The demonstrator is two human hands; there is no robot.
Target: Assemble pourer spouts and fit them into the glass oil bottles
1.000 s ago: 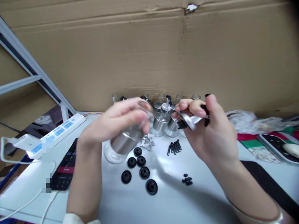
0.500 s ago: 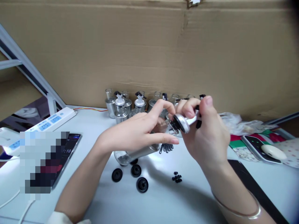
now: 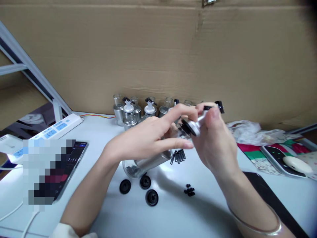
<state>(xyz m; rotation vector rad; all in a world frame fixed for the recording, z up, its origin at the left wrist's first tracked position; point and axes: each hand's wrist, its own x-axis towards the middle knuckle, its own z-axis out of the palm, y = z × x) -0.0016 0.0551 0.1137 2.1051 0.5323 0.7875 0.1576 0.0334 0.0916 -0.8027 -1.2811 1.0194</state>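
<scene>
My left hand (image 3: pixel 148 138) is closed around a glass bottle (image 3: pixel 158 158) with a silver metal sleeve, tilted with its mouth up to the right. In my right hand (image 3: pixel 215 142) is a silver pourer stopper (image 3: pixel 195 128) with black seal rings and a black flip lever. The seal end of the stopper is at the bottle's mouth; fingers partly hide how far it goes in. Several round black seals (image 3: pixel 152 197) lie on the table below the bottle. Small black plugs (image 3: pixel 189 190) sit to their right, and a cluster of slim black levers (image 3: pixel 178 156) lies behind.
Several more bottles (image 3: pixel 119 114) stand along the cardboard wall (image 3: pixel 158 49), some with stoppers on. At left are a power strip (image 3: pixel 55 129) and a phone (image 3: pixel 76 158). To the right lie a plastic bag (image 3: pixel 252 132), a device with a white oval piece (image 3: pixel 294 163), and a black board (image 3: pixel 269 198).
My right hand has moved slightly up, turning the stopper so that its lever end rises, with the seal end closer into the bottle's mouth. My left hand keeps hold of the bottle.
</scene>
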